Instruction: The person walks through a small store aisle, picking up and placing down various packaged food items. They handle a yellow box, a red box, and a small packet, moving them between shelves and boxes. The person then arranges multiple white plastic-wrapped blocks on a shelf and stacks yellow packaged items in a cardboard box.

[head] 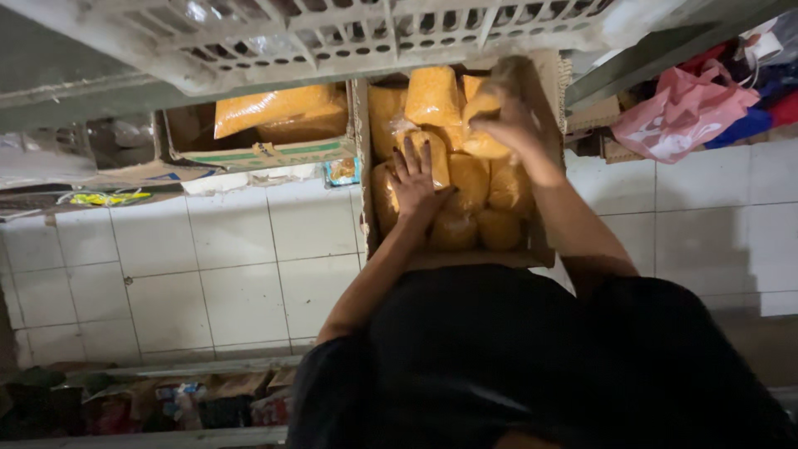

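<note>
A cardboard box (364,158) stands on the white tiled floor, packed with several clear bags of orange snack (432,96). My left hand (416,179) lies flat, fingers spread, on the bags near the box's middle. My right hand (509,125) is closed around one orange bag (485,141) just above the others, toward the box's far right. Both forearms reach down from my dark clothing at the bottom of the view.
A second cardboard box (258,152) with orange bags sits left of the first. A white plastic crate (349,41) hangs over the far side. A pink plastic bag (677,112) lies at the right. Packaged goods on a low shelf (166,407) fill the lower left.
</note>
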